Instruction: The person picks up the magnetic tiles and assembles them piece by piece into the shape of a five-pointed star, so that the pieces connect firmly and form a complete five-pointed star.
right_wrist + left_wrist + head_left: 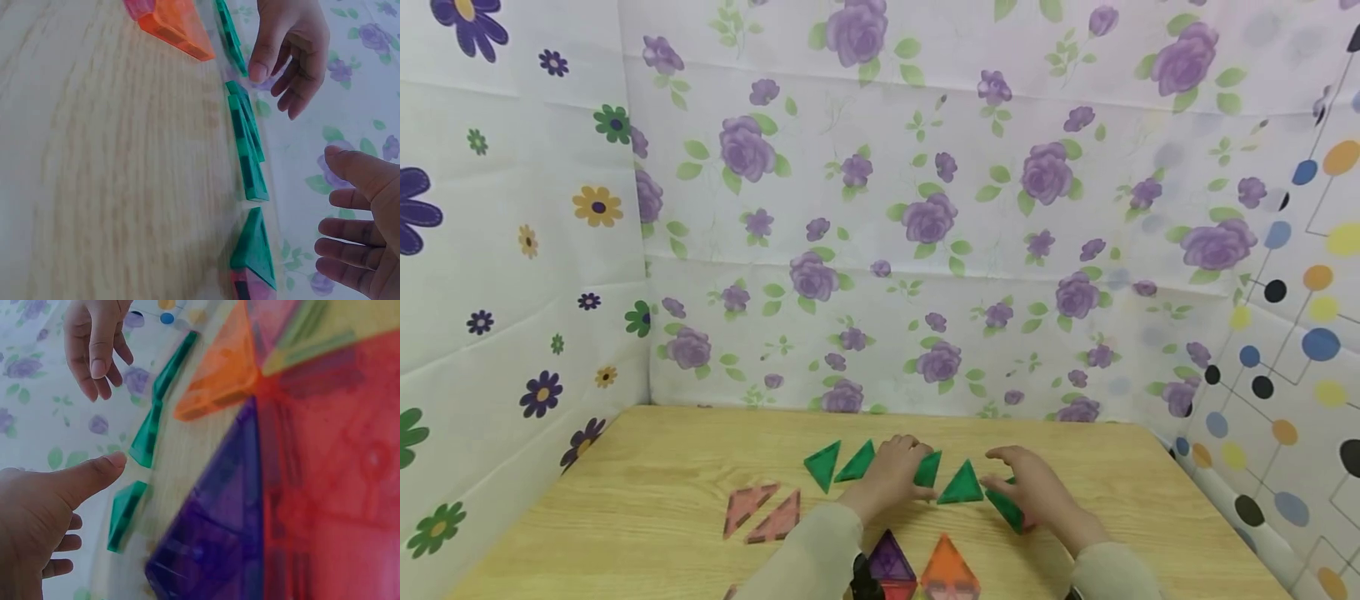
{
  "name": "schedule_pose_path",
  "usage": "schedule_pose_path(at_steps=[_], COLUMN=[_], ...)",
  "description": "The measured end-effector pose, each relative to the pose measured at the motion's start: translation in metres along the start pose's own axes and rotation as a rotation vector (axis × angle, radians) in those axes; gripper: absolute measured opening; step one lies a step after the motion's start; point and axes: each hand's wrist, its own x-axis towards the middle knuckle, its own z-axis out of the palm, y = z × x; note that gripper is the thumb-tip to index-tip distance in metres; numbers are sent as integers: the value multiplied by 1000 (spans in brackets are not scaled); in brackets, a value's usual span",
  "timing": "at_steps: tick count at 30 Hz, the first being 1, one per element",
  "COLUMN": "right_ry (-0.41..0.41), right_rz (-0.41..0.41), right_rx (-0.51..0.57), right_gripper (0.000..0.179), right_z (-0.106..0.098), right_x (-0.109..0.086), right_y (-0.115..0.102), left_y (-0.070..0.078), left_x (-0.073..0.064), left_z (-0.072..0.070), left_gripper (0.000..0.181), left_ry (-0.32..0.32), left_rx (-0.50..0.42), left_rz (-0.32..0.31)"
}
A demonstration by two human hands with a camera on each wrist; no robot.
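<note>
Several translucent green triangle tiles (961, 483) lie in a loose row across the table in the head view. My left hand (891, 471) hovers by the middle of the row, its thumb near one green triangle tile (928, 468) that it partly covers. In the left wrist view, the thumb of this hand (44, 506) is stretched out and nothing is held. At the right end, my right hand (1037, 492) partly hides a green triangle tile (1004, 507) beside a pink piece (255, 287). The right wrist view shows this hand (369, 225) with fingers spread.
Two pink triangle tiles (777, 518) lie to the left. Close to me, a purple triangle tile (891, 560), red tile (898, 591) and orange tile (947, 567) sit together. Flower-printed cloth (925, 250) hangs behind the wooden table (662, 500).
</note>
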Motion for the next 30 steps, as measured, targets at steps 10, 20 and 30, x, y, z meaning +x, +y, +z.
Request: schedule_pose_path(at_steps=[10,20,30], right_ry=[-18,-69,-106], right_rz=[3,-60,-102], right_rx=[15,-26,-98], right_gripper=[47,44,38], right_z=[19,30,32], right_x=[6,11,14], right_y=[-6,-7,-6], left_y=[-12,-12,-8], left_x=[-2,0,0], left_z=[13,17,18], left_gripper=[64,65,63], left_ry=[-21,-82,-78], left_rx=[-57,-77,-50], left_rz=[-22,-44,-25])
